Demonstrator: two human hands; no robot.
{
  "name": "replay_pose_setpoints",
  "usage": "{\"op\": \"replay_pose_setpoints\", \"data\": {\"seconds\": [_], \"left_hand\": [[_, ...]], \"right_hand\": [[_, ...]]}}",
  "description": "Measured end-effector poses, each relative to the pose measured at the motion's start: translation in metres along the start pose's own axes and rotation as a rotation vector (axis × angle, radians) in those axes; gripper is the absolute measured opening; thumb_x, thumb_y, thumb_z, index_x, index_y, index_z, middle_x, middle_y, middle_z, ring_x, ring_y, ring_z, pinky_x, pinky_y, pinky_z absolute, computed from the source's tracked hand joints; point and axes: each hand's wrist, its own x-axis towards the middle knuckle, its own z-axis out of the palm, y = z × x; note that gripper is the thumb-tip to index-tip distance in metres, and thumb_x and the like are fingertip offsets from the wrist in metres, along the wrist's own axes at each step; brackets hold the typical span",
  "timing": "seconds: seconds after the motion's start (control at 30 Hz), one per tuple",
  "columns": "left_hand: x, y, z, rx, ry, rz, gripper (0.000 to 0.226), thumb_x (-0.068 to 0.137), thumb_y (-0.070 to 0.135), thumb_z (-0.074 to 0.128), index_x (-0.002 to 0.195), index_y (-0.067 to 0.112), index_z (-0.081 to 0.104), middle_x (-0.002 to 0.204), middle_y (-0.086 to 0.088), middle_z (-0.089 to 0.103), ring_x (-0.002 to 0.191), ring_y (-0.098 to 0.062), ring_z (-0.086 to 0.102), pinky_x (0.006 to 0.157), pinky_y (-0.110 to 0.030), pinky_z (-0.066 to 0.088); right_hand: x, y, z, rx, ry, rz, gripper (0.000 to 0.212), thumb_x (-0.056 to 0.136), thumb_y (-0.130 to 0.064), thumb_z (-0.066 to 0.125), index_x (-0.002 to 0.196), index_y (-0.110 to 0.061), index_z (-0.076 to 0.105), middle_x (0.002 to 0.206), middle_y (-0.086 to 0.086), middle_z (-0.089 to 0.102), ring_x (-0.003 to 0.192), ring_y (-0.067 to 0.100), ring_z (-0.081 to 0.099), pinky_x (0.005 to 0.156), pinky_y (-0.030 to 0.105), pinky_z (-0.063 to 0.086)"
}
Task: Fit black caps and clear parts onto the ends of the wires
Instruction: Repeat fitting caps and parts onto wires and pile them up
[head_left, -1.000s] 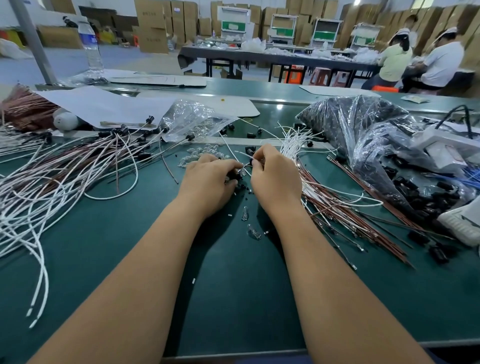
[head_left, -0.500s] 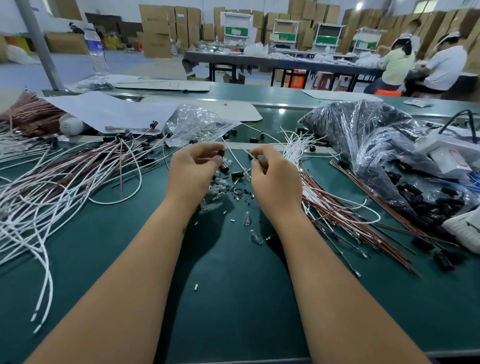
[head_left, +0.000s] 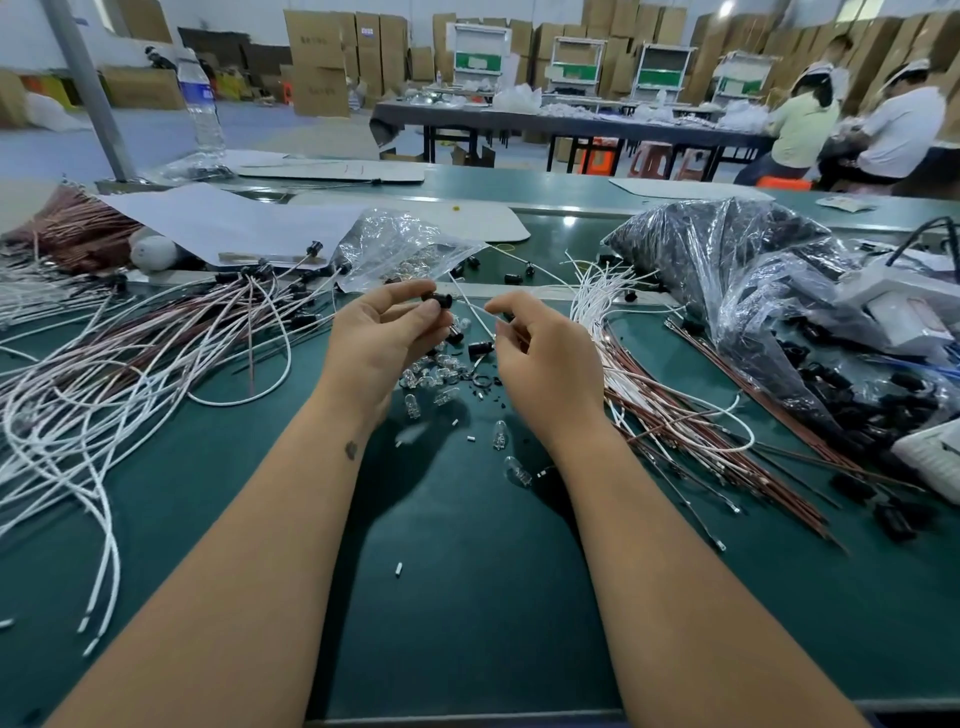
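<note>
Nearest the lens, two bare forearms reach up the middle of the frame over the green tabletop (head_left: 467, 597), loose clear parts (head_left: 500, 435) lying between them. At centre frame the left hand (head_left: 382, 340) has its fingers pinching a black cap (head_left: 441, 300), and just right of it the right hand (head_left: 545, 358) curls its fingers round a thin white wire (head_left: 470, 306) whose tip points at that cap. Further up, finished wires (head_left: 130, 364) spread left, unfitted wires (head_left: 639, 374) fan right, and a bag of black caps (head_left: 737, 270) sits in the upper right.
</note>
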Motion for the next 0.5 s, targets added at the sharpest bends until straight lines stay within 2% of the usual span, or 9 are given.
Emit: {"op": "replay_pose_setpoints", "data": {"seconds": [0.23, 0.37, 0.5], "left_hand": [[-0.0006, -0.0008, 0.0035, 0.013, -0.011, 0.010, 0.016, 0.088, -0.005, 0.060, 0.096, 0.008, 0.064, 0.074, -0.003, 0.074, 0.071, -0.012, 0.070, 0.067, -0.020, 0.057], [-0.0009, -0.0017, 0.0020, 0.062, -0.015, 0.020, 0.018, 0.088, -0.006, 0.060, 0.095, 0.009, 0.065, 0.074, -0.001, 0.073, 0.072, -0.013, 0.070, 0.071, -0.021, 0.057], [-0.0025, -0.0010, 0.0009, 0.089, -0.078, 0.003, 0.021, 0.088, -0.008, 0.058, 0.094, 0.010, 0.067, 0.073, -0.001, 0.073, 0.070, -0.013, 0.070, 0.070, -0.021, 0.057]], "right_hand": [[-0.0007, -0.0030, 0.0000, -0.031, -0.005, -0.029, 0.026, 0.092, -0.011, 0.053, 0.110, -0.024, 0.066, 0.071, -0.009, 0.052, 0.063, 0.015, 0.044, 0.056, 0.026, 0.029], [-0.0018, -0.0024, -0.0001, -0.041, -0.008, -0.049, 0.025, 0.093, -0.012, 0.053, 0.109, -0.025, 0.067, 0.086, -0.003, 0.069, 0.068, 0.013, 0.049, 0.058, 0.026, 0.033], [-0.0007, -0.0026, 0.0008, -0.065, -0.005, -0.057, 0.026, 0.092, -0.012, 0.052, 0.108, -0.025, 0.068, 0.097, -0.002, 0.070, 0.082, 0.020, 0.061, 0.062, 0.030, 0.044]]}}
